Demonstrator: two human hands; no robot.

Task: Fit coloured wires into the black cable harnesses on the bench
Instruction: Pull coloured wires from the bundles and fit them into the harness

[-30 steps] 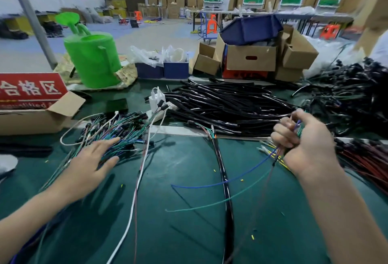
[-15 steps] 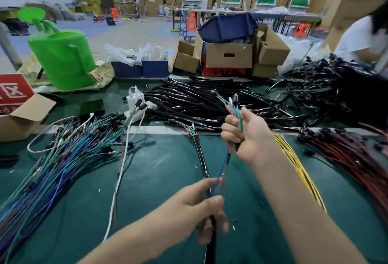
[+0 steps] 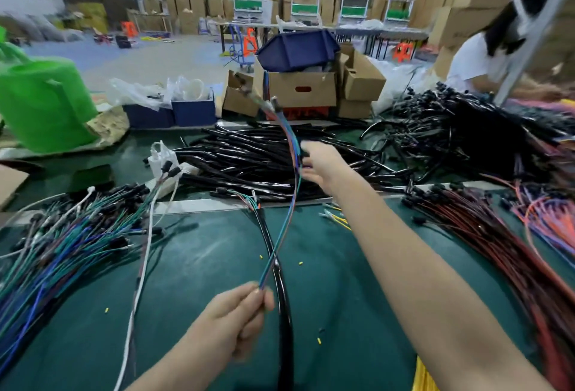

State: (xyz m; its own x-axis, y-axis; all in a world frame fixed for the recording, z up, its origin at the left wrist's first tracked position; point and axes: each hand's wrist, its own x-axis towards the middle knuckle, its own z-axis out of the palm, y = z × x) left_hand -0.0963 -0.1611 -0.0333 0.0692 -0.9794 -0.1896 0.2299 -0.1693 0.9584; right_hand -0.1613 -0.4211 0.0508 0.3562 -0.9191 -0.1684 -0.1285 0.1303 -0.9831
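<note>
Most of the view is taken up by the green bench (image 3: pixel 193 266), above which both grips are held. Beyond the right hand's grip, a broad pile of black cable harnesses (image 3: pixel 249 157) is spread across the far part of the bench. To the left of the left hand's grip, a heap of blue, green and white wires (image 3: pixel 62 250) is fanned out. To the right of both grips, a mass of red wires (image 3: pixel 497 235) is laid. A green watering can (image 3: pixel 43 104) is seen far off to the left beyond the grips, and cardboard boxes (image 3: pixel 301 88) topped by a dark blue bin (image 3: pixel 295 48) are stacked behind the harness pile. A person in white (image 3: pixel 476 60) is seated far to the right.

One black harness (image 3: pixel 284 312) is laid on the bench just right of the left hand's grip, its coloured leads pointing away below the right hand. A thin bundle of coloured wires (image 3: pixel 291 204) is stretched in the air between the two grips and crosses over this harness. Its lower end is pinched between thumb and fingers of the left hand (image 3: pixel 239 319). Higher up, the bundle is clasped by the curled fingers of the right hand (image 3: pixel 323 166), though these are blurred. Above that grip, the wires' blurred ends are seen rising free.
</note>
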